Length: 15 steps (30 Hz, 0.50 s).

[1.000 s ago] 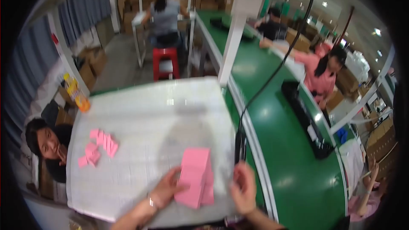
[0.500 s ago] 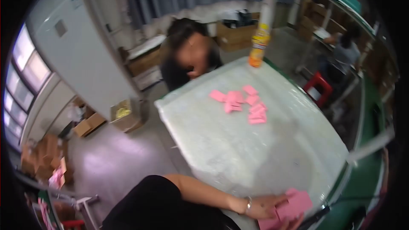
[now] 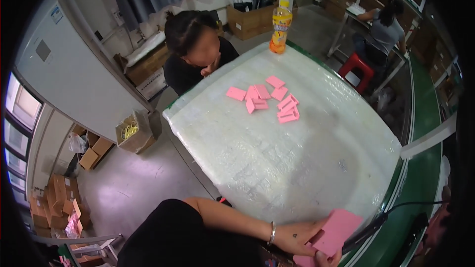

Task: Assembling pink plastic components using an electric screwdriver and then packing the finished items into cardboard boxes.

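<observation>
My left hand (image 3: 296, 236), with a silver bangle at its wrist, is closed on a flat pink plastic piece (image 3: 338, 231) at the table's near right corner. Fingertips of my right hand (image 3: 328, 259) show at the lower picture edge, pinching the same piece from below; the rest of that hand is out of the picture. A second pink part (image 3: 303, 261) lies under my left fingers, mostly hidden. Farther off on the wrapped tabletop (image 3: 237, 153) sits a loose group of several pink pieces (image 3: 258, 92), some flat, some frame-like.
A black corded tool (image 3: 366, 232) lies just right of my hands. One person (image 3: 198, 49) leans at the table's far left edge. An orange drink bottle (image 3: 280, 28) stands at the far corner. Another person (image 3: 381, 32) sits by a red stool (image 3: 357, 71). Cardboard boxes (image 3: 62, 195) stand at left.
The view has shifted and sharpened, so the table sits higher and farther left. The pink piece in my hands is tilted up more, with my fingers closer around its lower edge.
</observation>
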Motion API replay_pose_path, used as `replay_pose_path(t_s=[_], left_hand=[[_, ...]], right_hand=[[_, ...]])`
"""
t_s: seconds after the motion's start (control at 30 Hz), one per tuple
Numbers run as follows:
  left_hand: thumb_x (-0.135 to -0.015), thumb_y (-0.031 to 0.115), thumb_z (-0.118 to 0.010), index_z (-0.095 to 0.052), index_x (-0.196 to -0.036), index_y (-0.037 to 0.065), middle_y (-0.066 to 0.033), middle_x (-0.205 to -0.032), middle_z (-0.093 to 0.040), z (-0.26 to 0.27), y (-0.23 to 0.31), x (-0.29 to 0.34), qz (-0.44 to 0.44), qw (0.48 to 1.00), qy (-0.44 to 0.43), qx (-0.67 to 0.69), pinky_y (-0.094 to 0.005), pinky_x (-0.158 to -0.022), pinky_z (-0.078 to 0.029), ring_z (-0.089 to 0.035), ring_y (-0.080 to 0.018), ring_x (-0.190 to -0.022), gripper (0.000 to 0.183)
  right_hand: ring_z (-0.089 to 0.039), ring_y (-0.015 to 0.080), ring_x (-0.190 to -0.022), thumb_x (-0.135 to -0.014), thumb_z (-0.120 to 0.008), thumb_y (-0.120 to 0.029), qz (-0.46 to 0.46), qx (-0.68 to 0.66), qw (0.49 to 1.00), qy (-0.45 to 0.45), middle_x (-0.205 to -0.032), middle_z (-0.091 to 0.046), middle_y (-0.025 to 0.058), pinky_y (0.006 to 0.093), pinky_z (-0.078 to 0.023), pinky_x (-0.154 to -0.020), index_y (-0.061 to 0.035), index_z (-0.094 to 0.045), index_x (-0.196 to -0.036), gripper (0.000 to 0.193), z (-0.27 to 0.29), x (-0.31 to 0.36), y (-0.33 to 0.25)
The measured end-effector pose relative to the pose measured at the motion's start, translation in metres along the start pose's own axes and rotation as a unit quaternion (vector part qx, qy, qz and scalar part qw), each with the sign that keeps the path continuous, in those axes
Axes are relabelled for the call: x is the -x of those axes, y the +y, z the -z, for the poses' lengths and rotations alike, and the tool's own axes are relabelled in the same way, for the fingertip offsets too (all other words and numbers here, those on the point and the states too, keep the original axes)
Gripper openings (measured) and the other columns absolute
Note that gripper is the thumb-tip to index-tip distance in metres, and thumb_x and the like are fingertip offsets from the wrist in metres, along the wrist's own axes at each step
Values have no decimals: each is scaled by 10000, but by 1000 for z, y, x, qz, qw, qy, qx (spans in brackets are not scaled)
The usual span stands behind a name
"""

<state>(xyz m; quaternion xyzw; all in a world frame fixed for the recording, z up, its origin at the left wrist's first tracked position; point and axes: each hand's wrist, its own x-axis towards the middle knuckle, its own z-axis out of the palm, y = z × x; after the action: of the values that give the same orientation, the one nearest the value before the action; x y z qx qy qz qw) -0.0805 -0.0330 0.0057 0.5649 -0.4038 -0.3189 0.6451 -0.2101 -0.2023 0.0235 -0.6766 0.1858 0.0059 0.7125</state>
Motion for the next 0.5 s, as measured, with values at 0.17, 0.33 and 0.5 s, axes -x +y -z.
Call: replay_pose_path(t_s=[0.17, 0.33, 0.5], left_hand=[[-755, 196, -730, -201, -1442, 59, -213, -1267, -446, -2, 23, -9, -42, 998, -40, -28, -358, -822, -489, -586, -283, -940, 877], [-759, 240, -753, -324, -1399, 75, -170, -1247, -479, 34, 8, -14, -9, 989, -104, -103, -347, -760, -507, -602, -257, -884, 788], [-789, 181, -731, -550, -1232, 81, -90, -1100, -600, 87, 10, 8, 9, 984, 10, -177, -313, -749, -511, -608, -208, -853, 489]], right_hand=[[-574, 248, -1033, -827, -659, -45, 28, -14, 994, 103, -1161, -579, 153, 357, -458, -907, 37, -486, -1243, 458, 17, 20, -19], [-584, 237, -997, -852, -679, -89, 109, 94, 932, 332, -1167, -593, 130, 361, -483, -864, 12, -499, -1254, 452, 119, 78, -46], [-590, 240, -988, -829, -718, -213, -98, 263, 884, 373, -1117, -628, 124, 381, -503, -850, 7, -564, -1200, 459, 221, 225, -5]])
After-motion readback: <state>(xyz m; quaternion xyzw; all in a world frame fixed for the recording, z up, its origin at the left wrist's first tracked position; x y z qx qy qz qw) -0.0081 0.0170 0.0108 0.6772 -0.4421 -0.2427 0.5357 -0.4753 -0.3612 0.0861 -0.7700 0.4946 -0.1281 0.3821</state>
